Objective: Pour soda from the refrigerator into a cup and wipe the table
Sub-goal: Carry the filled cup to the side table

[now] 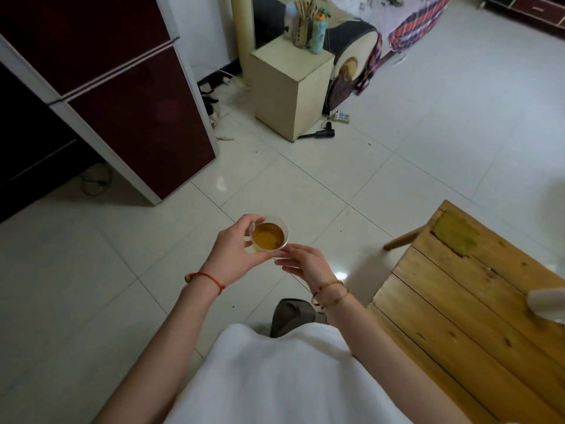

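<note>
I see the cup [268, 236] held up in front of my body, above the tiled floor [428, 154] and well apart from the desk [458, 301] on my right. It is a small clear cup with amber-orange soda [268, 237] filling its lower part, and it stands upright.

My left hand [235, 250] grips the cup from its left side: its fingers [246, 223] curl round the rim and wall, with the thumb reaching under the near side. My right hand [305, 263] sits just beside the cup on the near right; its fingers [286, 248] are loosely stretched toward the base and seem to touch it lightly, though I cannot tell for certain that they bear any weight.

A red string bracelet [208, 278] circles my left wrist, and beaded bracelets [330, 290] my right.

The refrigerator [122, 96], dark red with pale edging, stands at the upper left with its doors closed. The desk is made of wooden planks, with a yellowish patch [455, 232] near its far corner. A pale cabinet [287, 90] stands beyond on the floor.
</note>
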`<state>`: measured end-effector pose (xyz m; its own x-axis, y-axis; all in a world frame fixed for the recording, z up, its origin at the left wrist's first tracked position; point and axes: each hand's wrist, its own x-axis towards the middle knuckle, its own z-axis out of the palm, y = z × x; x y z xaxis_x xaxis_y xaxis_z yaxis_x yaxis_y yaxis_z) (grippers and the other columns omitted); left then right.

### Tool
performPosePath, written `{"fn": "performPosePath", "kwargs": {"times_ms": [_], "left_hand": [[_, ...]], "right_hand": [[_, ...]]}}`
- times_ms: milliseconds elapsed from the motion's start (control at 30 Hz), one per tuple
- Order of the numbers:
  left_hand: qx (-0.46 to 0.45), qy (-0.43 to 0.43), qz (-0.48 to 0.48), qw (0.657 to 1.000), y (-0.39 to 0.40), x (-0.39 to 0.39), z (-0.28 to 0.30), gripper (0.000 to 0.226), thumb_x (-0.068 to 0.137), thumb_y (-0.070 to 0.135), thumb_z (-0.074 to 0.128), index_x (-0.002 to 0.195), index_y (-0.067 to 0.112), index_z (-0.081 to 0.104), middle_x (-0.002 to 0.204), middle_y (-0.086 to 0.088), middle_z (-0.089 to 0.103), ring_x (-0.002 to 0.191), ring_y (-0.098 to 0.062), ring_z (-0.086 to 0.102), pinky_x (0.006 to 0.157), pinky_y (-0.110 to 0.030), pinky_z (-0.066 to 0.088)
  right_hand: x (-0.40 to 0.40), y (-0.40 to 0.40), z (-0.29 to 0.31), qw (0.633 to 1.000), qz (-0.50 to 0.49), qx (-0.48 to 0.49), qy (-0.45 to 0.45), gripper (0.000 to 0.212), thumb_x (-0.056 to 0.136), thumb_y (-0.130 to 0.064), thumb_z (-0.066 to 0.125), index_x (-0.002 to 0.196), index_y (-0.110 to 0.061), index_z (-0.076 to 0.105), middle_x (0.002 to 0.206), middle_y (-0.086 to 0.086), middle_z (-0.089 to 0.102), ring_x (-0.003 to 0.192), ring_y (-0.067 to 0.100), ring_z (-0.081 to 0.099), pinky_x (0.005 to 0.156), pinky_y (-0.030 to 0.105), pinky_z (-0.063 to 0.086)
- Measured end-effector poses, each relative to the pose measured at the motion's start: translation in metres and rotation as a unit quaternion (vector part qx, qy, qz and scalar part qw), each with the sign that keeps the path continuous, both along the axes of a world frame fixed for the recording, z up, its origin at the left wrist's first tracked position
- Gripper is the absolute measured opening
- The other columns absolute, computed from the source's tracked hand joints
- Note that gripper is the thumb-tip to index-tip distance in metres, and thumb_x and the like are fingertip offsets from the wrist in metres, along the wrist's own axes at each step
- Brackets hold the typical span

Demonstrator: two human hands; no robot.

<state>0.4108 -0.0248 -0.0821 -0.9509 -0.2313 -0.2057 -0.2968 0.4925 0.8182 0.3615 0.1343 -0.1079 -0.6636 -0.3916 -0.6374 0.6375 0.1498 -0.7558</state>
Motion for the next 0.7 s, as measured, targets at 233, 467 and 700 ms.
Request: {"fn": "performPosePath", "kwargs": {"times_ms": [233, 467, 700], "left_hand": [[0.006, -0.003, 0.014, 1.0, -0.061, -0.07, -0.006, 0.071, 0.071, 0.024, 0.085, 0.133, 0.02, 0.051, 0.126, 0.005, 0.056, 0.116, -0.008, 0.052, 0.089, -0.012, 0.045], [0.019, 0.02, 0.03, 0.999, -0.115, -0.194, 0.003, 0.07, 0.07, 0.025, 0.085, 0.132, 0.018, 0.053, 0.122, 0.009, 0.057, 0.114, -0.006, 0.053, 0.083, -0.004, 0.043], [0.014, 0.046, 0.03, 0.998, -0.164, -0.328, 0.016, 0.072, 0.07, 0.031, 0.085, 0.133, 0.02, 0.052, 0.126, 0.008, 0.057, 0.117, -0.005, 0.054, 0.096, -0.018, 0.049]], "right_hand": [[-0.074, -0.062, -0.008, 1.0, -0.01, -0.009, 0.003, 0.025, 0.099, -0.006, 0.04, 0.092, -0.01, 0.065, 0.093, 0.011, 0.07, 0.086, 0.025, 0.066, 0.098, 0.041, 0.048], [-0.201, -0.116, -0.001, 1.0, 0.004, -0.013, 0.024, 0.029, 0.099, -0.006, 0.04, 0.088, -0.014, 0.066, 0.091, 0.008, 0.071, 0.093, 0.028, 0.066, 0.097, 0.04, 0.049], [-0.342, -0.166, 0.011, 0.999, 0.012, -0.009, 0.04, 0.024, 0.099, -0.006, 0.039, 0.099, -0.005, 0.063, 0.088, 0.008, 0.07, 0.081, 0.02, 0.066, 0.09, 0.035, 0.051]]}}
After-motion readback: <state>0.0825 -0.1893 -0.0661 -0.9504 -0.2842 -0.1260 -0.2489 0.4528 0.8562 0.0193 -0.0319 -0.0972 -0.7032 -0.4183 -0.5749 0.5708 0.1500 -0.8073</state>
